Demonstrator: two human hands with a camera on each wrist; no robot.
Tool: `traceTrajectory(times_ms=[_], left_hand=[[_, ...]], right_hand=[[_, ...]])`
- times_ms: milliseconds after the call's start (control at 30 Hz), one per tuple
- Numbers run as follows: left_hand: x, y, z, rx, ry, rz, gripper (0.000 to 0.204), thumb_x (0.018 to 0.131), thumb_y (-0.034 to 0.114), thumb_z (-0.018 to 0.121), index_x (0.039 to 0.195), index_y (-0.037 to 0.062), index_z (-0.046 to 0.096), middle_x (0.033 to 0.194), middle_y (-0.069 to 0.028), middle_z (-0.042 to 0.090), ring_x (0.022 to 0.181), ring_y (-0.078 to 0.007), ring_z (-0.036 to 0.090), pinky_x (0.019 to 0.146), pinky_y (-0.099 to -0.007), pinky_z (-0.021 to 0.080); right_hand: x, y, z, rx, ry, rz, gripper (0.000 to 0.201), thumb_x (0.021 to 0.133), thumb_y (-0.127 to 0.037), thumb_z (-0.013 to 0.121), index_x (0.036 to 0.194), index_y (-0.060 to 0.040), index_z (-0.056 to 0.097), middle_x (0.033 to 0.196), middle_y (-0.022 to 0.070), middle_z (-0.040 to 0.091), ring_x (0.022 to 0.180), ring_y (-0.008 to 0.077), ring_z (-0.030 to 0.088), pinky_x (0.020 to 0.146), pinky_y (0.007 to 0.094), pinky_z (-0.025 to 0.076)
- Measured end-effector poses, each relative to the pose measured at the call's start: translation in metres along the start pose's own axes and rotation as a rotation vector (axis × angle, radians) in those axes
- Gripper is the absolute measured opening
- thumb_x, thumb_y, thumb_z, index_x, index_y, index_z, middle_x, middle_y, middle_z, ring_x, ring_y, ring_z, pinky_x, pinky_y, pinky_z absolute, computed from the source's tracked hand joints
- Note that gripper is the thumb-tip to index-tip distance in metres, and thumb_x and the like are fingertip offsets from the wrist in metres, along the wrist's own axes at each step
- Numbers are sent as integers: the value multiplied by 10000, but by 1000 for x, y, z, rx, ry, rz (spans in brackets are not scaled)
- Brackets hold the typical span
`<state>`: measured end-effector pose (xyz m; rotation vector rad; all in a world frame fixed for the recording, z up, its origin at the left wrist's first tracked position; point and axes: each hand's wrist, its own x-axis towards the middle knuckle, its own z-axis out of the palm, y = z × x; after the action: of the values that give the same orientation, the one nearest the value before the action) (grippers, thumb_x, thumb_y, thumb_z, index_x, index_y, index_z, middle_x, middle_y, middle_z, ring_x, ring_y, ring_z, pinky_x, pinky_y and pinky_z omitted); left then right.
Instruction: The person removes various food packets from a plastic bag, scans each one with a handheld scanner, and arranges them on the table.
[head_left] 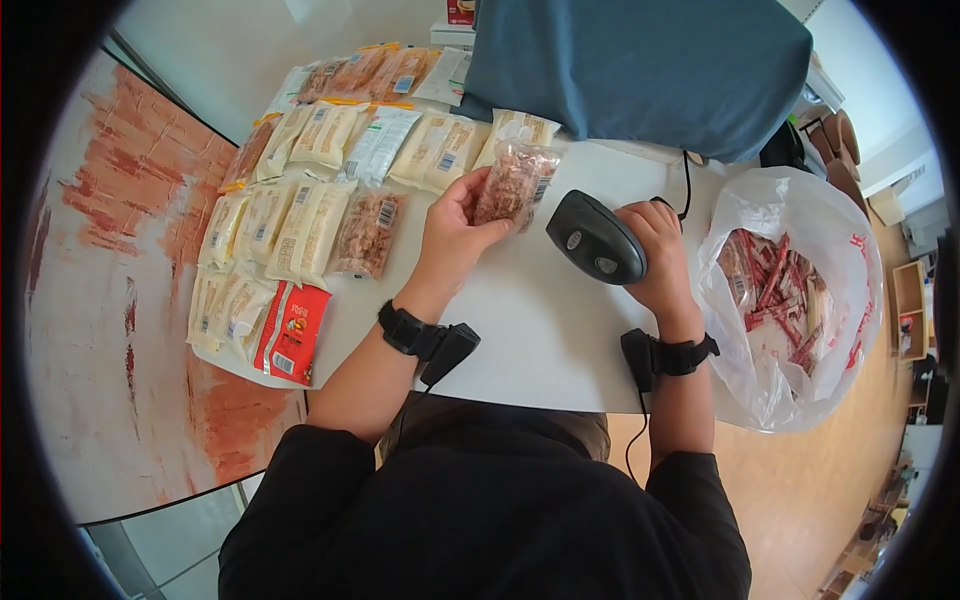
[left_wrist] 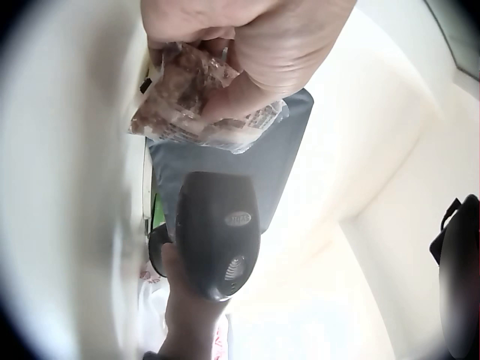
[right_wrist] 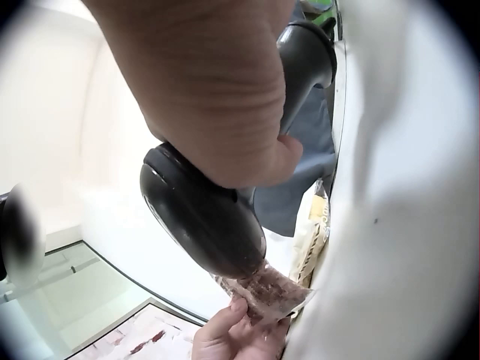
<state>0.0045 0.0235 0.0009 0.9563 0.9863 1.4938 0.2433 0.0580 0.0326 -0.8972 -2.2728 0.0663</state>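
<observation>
My left hand pinches a clear packet of reddish-brown crumbly food between thumb and fingers, its barcode label at the right edge. In the left wrist view the same packet hangs tilted under the thumb. My right hand grips a black handheld barcode scanner by its handle, the wide head pointing left toward the packet. The right wrist view shows the scanner with its head overlapping the packet. A strapped wrist camera sits on each forearm.
Rows of cream packets and brown packets cover the table's left side, with a red packet at the front. A blue-grey cloth drapes something at the back. On the right stands a white plastic bag of red wrappers.
</observation>
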Motion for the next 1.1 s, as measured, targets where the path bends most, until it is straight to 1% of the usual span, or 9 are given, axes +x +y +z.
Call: traceTrajectory(times_ms=[167, 467, 767, 867, 967, 1067, 1100], left_hand=[[0, 1, 1, -14, -8, -6, 652, 685, -114, 616, 1290, -63, 378, 1190, -132, 518, 1082, -174, 530, 938, -285, 434], [-1, 2, 1, -23, -22, -5, 673, 674, -122, 611, 1299, -42, 373, 1145, -110, 519, 1053, -161, 533, 918, -278, 441], [-1, 2, 3, -12, -44, -15, 677, 673, -117, 614, 1300, -31, 375, 1143, -102, 516, 1049, -158, 535, 914, -273, 436], [-1, 0, 2, -23, -51, -25, 672, 679, -105, 619, 1301, -31, 375, 1137, -99, 516, 1028, -156, 541, 895, -272, 445], [0, -2, -1, 24, -42, -69, 684, 684, -81, 631, 1312, -28, 363, 1132, -101, 516, 1006, -158, 547, 868, -272, 453], [-1, -2, -3, 170, -34, -108, 692, 719, -71, 611, 1344, -37, 317, 1206, -129, 479, 1028, -171, 534, 881, -286, 451], [-3, -1, -2, 206, -28, -124, 700, 718, -57, 619, 1348, -28, 316, 1204, -133, 480, 1021, -167, 534, 873, -284, 451]], right_hand=[[0, 1, 0, 0, 13, 2, 287, 608, -62, 662, 886, -64, 589, 848, 58, 580, 839, 256, 540, 818, 358, 396], [-1, 0, 1, 0, -5, 12, 290, 609, -65, 667, 889, -62, 593, 862, 59, 584, 857, 262, 545, 820, 357, 401], [0, -2, 2, 4, -25, 11, 294, 611, -72, 670, 895, -63, 595, 872, 59, 585, 855, 263, 546, 814, 359, 404], [-1, -1, 3, 9, -5, 7, 293, 612, -69, 667, 896, -63, 595, 873, 60, 587, 856, 264, 546, 808, 360, 405], [-2, 1, 5, 20, 7, 10, 291, 616, -67, 661, 899, -61, 596, 874, 62, 588, 858, 267, 547, 806, 361, 406], [-2, 4, 4, 3, 18, 36, 288, 620, -63, 654, 901, -59, 592, 872, 63, 589, 854, 273, 547, 807, 365, 405], [-2, 6, 3, -18, 21, 47, 316, 622, -60, 651, 933, -62, 592, 883, 65, 591, 868, 274, 546, 822, 369, 400]])
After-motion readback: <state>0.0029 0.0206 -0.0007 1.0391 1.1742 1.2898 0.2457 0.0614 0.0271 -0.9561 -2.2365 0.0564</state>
